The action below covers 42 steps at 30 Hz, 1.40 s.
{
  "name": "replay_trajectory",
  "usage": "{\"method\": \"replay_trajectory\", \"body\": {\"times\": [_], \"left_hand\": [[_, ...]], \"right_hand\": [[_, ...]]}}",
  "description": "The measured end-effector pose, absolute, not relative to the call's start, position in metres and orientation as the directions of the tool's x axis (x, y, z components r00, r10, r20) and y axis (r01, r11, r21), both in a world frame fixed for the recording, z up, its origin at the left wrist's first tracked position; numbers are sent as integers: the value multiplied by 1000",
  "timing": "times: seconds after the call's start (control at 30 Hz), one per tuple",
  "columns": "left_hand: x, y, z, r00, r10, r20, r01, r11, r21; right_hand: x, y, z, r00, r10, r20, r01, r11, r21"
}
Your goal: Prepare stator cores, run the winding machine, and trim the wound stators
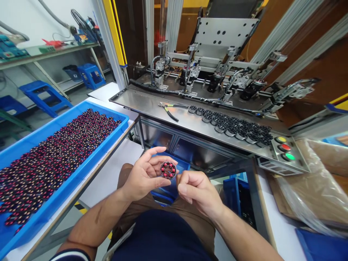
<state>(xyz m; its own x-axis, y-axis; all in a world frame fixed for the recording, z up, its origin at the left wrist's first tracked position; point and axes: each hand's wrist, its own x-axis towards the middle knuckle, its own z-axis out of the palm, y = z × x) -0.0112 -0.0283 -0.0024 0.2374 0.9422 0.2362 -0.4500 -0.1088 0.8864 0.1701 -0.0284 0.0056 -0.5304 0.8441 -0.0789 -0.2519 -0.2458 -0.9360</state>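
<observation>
My left hand (146, 172) grips a small round motor stator (168, 170) by its edge, over my lap. The stator has a dark ring and red coil windings facing up toward me. Just right of it, my right hand (197, 190) is closed, thumb against curled fingers, close to the stator's rim. Whatever those fingers pinch, if anything, is too small to make out. Many similar stators (62, 152) with red and copper-coloured windings fill the blue tray (123, 125) on my left. Black ring-shaped parts (231, 125) stand in rows on the metal ledge ahead.
Green-and-black cutting pliers (171, 110) lie on the metal ledge (141, 99). Behind stands a machine with several fixtures (217, 81). Yellow, red and green buttons (284, 147) sit at the ledge's right end, beside a plastic-lined cardboard box (320, 181). Blue stools (45, 96) stand far left.
</observation>
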Motion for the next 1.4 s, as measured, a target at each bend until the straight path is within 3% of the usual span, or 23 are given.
{"method": "replay_trajectory", "body": {"times": [0.17,0.3,0.43,0.53,0.7,0.87,0.97,1.07,1.2,1.3,1.4], "left_hand": [[-15,-28,0,243,950,196,-451,-68,890],[-12,-29,2,182,939,293,-350,-217,911],[-9,-32,1,192,913,360,-288,-299,910],[-10,-34,3,194,920,341,-309,-273,911],[-11,-32,2,271,944,190,-432,-57,900],[-3,-30,-7,124,971,207,-464,-127,876],[1,-33,-10,70,963,262,-386,-216,897],[2,-36,-10,-11,914,405,-222,-397,890],[0,-36,-8,-63,769,636,101,-629,770],[-2,-36,-7,-39,701,712,235,-686,689],[-3,-37,-8,-43,702,711,240,-684,689]], "right_hand": [[185,-25,-3,-580,805,-124,-51,-187,-981],[189,-20,13,-360,931,51,-31,43,-999],[176,-22,28,-337,933,126,-44,118,-992],[167,-25,26,-312,941,133,-51,123,-991],[162,-30,14,-266,950,165,-68,152,-986],[154,-40,6,-188,949,253,-53,247,-967],[151,-42,-1,-152,966,208,-90,196,-976],[151,-41,-6,-139,978,155,-132,137,-982],[149,-36,-1,-202,960,191,-183,155,-971],[144,-36,3,-254,945,205,-264,136,-955],[137,-38,-1,-208,967,150,-318,78,-945]]}}
